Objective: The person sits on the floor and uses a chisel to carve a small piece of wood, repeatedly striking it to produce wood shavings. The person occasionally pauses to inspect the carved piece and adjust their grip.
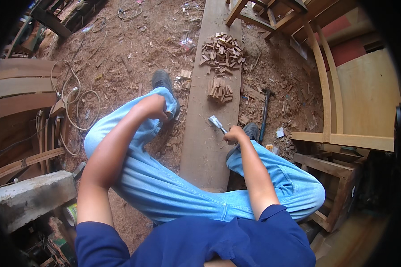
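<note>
Sawdust-strewn workshop floor (133, 49); plank (209, 133) laid flat between legs.
Right hand (234, 135) clenched round chisel (218, 124), blade angled onto plank; left hand (155, 107) fisted on knee, seemingly empty.

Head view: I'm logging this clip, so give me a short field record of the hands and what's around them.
left hand: resting on the left knee, holding nothing visible
right hand: gripping a chisel, blade on the plank
plank: lies between the legs, wood blocks piled at its far end
hammer: on the sawdust, right of the plank
cord: coiled at left
</note>
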Demonstrator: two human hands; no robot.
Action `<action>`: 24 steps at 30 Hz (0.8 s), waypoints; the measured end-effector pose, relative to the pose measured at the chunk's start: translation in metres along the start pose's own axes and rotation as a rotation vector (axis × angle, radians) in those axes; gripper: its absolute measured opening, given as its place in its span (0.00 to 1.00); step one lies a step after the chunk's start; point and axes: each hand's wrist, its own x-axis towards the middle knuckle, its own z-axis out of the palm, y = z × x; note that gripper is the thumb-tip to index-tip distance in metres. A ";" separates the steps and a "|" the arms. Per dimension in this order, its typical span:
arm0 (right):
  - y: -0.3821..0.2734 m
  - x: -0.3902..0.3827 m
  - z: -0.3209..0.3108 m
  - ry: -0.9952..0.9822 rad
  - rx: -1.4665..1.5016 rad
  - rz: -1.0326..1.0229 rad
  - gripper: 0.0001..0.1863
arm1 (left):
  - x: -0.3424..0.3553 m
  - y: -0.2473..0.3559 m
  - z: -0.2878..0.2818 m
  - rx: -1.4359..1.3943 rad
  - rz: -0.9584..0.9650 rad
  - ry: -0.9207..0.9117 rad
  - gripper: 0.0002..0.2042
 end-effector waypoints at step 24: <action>-0.073 -0.046 -0.061 0.335 -0.033 -0.110 0.42 | 0.000 0.001 -0.002 -0.023 0.012 -0.015 0.15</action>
